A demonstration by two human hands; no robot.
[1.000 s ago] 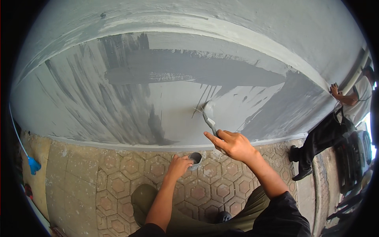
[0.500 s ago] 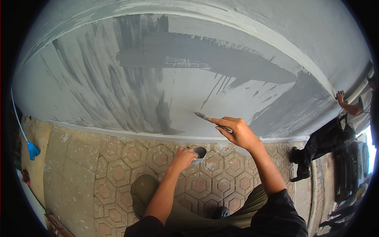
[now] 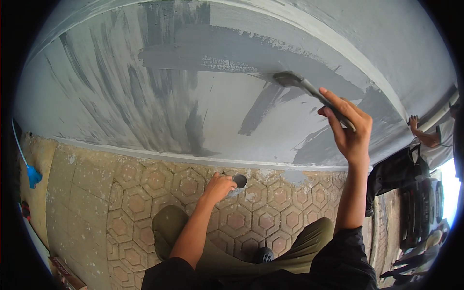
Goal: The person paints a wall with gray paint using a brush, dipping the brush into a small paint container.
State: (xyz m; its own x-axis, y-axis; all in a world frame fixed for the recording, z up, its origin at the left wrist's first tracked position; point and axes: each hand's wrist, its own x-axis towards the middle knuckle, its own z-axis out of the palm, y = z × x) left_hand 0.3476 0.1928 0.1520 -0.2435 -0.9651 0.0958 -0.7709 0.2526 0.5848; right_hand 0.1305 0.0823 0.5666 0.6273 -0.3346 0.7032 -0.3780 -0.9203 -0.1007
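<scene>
My right hand (image 3: 352,126) is closed around the handle of a flat paintbrush (image 3: 313,90), its arm stretched toward the wall. The brush's bristles are against the grey wall (image 3: 224,113), at the lower edge of a broad band of darker paint (image 3: 212,43). A fresh dark stroke (image 3: 258,111) slants down to the left below the bristles. Low over the paving, my left hand (image 3: 218,187) grips a small grey cup (image 3: 235,192) by its side. The cup's inside looks dark; I cannot tell how much it holds.
Hexagonal paving (image 3: 237,220) runs along the wall's foot. At the far left hangs a blue object (image 3: 34,177) on a pale blue cord. On the right, a person (image 3: 396,176) in dark trousers has a hand on the wall. Dark vehicles (image 3: 421,212) stand beyond.
My right hand has moved up and to the right with the paintbrush, and a wide dark stroke now covers the thin streaks there. My left hand still holds the cup.
</scene>
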